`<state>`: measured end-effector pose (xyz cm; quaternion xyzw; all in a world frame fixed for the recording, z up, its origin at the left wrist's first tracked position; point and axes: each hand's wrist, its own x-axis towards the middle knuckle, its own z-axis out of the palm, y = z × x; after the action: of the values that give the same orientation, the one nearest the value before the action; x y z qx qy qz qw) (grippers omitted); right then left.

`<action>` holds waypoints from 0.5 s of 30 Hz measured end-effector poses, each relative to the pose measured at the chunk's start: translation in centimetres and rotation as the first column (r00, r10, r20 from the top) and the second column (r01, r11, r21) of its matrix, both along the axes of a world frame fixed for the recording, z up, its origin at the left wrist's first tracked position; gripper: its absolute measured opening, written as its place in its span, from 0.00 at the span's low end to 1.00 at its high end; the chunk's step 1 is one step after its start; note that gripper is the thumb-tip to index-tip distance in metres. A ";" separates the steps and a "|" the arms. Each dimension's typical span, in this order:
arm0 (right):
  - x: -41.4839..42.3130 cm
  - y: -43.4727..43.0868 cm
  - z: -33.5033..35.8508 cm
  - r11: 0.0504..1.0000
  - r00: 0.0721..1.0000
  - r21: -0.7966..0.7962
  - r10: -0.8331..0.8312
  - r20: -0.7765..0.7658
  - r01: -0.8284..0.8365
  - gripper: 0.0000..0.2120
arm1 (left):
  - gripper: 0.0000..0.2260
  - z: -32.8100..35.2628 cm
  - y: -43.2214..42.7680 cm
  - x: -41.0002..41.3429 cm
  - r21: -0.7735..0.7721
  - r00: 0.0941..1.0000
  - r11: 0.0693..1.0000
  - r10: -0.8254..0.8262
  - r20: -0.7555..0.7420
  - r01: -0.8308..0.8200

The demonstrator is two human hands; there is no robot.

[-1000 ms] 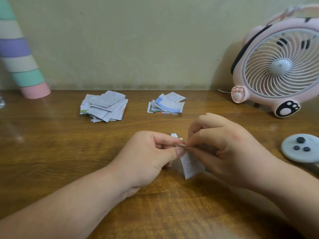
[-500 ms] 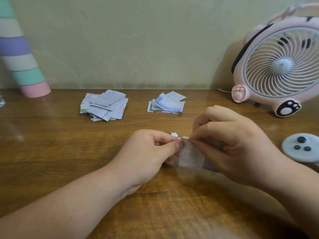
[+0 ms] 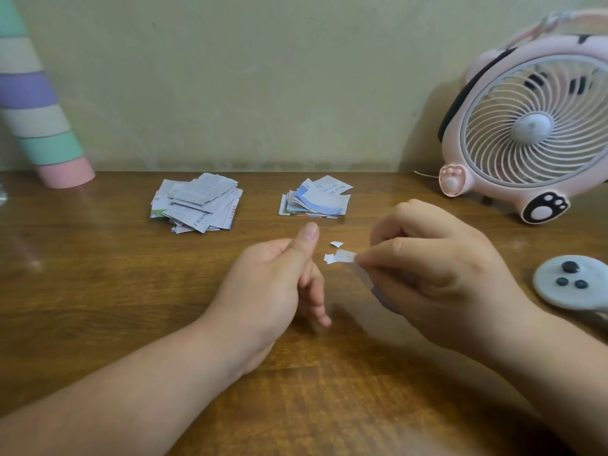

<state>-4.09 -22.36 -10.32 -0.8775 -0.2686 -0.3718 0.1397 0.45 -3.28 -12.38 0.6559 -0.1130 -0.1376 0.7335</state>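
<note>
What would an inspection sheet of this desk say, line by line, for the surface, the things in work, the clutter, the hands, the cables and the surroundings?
Surface: brown wooden table, glossy.
Job's things: paper slip in the right hand; two small torn scraps on the table beside it; grey-print pile and blue-print pile further back, apart.
Clutter: round grey pad with three dark buttons, at the right edge.
Hands: left hand holds nothing, thumb up, fingers relaxed; right hand pinches the slip.
Cables: one thin white wire beside the fan.
Surroundings: pink paw-print fan, striped tube leaning at the left, beige wall.
</note>
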 end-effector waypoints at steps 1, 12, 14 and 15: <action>0.0 0.1 -0.1 1.000 1.000 -0.015 0.008 0.008 -0.008 0.05 | 0.22 0.1 0.0 0.0 -0.047 0.999 0.999 -0.028 -0.043 0.026; -0.3 0.3 -0.6 0.992 0.976 0.050 0.120 -0.182 -0.113 0.07 | 0.10 -0.9 0.1 0.6 -0.215 0.964 0.954 -0.237 -0.116 0.209; -0.5 0.3 -0.3 0.960 0.960 0.256 0.174 -0.221 -0.115 0.11 | 0.09 -1.0 0.3 0.7 -0.229 0.961 0.945 -0.259 -0.096 0.231; -0.4 0.5 -0.1 0.928 0.955 0.367 0.169 -0.244 -0.070 0.11 | 0.09 -1.0 0.4 0.8 -0.228 0.955 0.938 -0.284 -0.080 0.260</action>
<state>-4.53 -21.90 -10.46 -0.8624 -0.2289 -0.2809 0.3536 1.26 -2.86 -13.36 0.5421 -0.1756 -0.2613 0.7791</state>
